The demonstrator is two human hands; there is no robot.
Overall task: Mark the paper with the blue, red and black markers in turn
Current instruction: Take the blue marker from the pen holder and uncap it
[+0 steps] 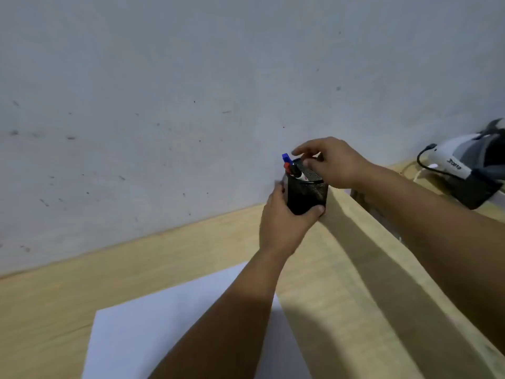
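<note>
White paper (153, 318) nearest, left hand (284, 222) gripping mesh cup (307, 194), right hand (332, 162) above

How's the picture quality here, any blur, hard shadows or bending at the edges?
Head view: soft overall, with the markers in the mesh cup smeared; the arms throw hard dark shadows across the table and paper; the wide lens tilts and bows the table's edge; no glare.

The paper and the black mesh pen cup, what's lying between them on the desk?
In the head view, no object lies there: only bare wooden desk, crossed above by the left forearm whose left hand grips the pen cup. The paper stays nearer the camera.
</note>
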